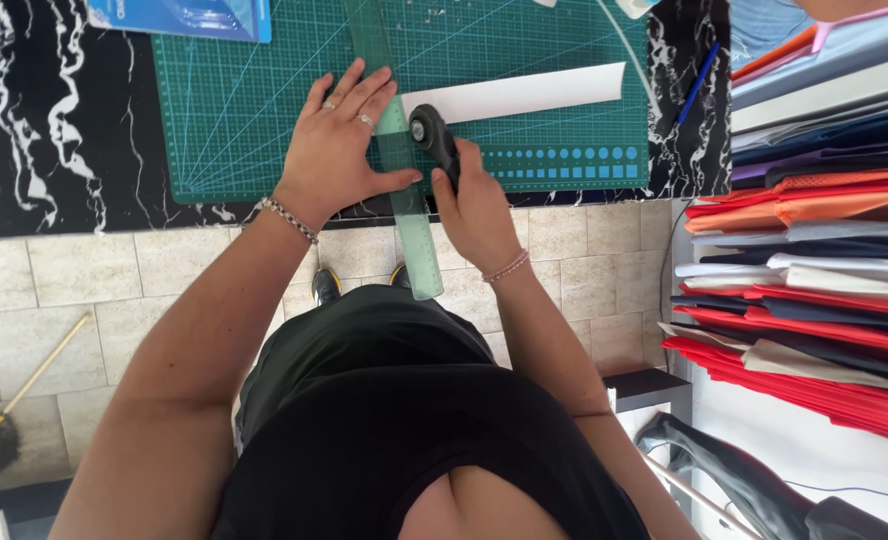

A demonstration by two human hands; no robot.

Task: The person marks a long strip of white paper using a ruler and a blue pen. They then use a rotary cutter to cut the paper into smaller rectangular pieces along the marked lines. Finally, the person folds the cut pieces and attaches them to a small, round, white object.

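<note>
The rotary cutter (432, 133) sits at the near edge of the green cutting mat (234, 100), its round blade against the right side of the clear green ruler (404, 180). The right hand (479, 205) is wrapped around the cutter's dark handle, fingers closed on it, a pink bracelet at the wrist. The left hand (339, 140) lies flat and spread on the ruler and the mat, fingers pointing away from the body, thumb stretched out toward the ruler's near part; it wears rings and a beaded bracelet. The ruler runs away from the person across the mat, and its near end sticks out past the edge of the black marbled table (54, 130). A white strip of paper (524, 92) lies on the mat just beyond the cutter, reaching off to the right. A blue pen (699, 85) rests on the table beside the mat's right edge, and a blue packet (184, 18) lies at the mat's far left corner. To the right stands a stack of coloured sheets (824, 250), mostly red, orange and dark blue. Below, on the tiled floor (84, 290), a broom (14, 410) lies at the left.
</note>
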